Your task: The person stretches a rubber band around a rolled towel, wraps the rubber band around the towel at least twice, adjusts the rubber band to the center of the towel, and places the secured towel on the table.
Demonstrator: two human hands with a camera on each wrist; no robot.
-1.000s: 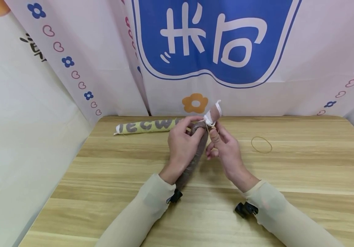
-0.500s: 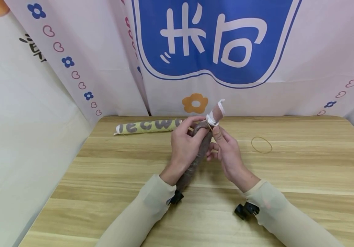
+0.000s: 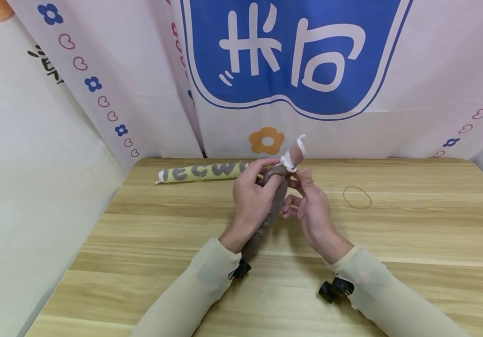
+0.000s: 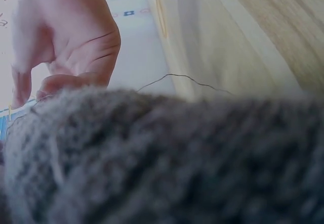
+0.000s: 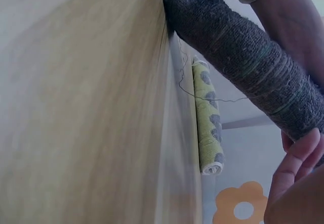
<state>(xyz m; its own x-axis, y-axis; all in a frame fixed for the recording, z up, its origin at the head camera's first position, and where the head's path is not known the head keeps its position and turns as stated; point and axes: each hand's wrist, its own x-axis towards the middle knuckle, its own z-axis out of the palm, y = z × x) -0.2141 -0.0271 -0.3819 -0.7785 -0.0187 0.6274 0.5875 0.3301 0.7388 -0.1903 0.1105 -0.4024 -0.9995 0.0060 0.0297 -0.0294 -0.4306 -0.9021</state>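
A grey-brown rolled towel [image 3: 271,213] stands slanted in the head view, its pale end with white edging pointing up and away. My left hand [image 3: 253,199] grips the roll just below that end. On the other side, my right hand [image 3: 315,210] pinches a thin yellow rubber band [image 4: 9,114] at the neck of the roll, thumb against fingers. In the left wrist view, the fuzzy roll hides my left hand; my right hand [image 4: 71,37] shows beyond it. The right wrist view shows the roll's lower end close to the table, a loose thread [image 5: 223,100] near it.
A yellow-green rolled towel [image 3: 201,172] with grey letters lies at the back left of the wooden table [image 3: 414,224]. Another rubber band [image 3: 357,197] lies flat to the right of my hands. A printed curtain [image 3: 342,135] hangs behind the table's back edge.
The roll's pale end has shifted slightly right. My right thumb has drawn back to the right from the neck of the roll, while my left hand keeps its grip.
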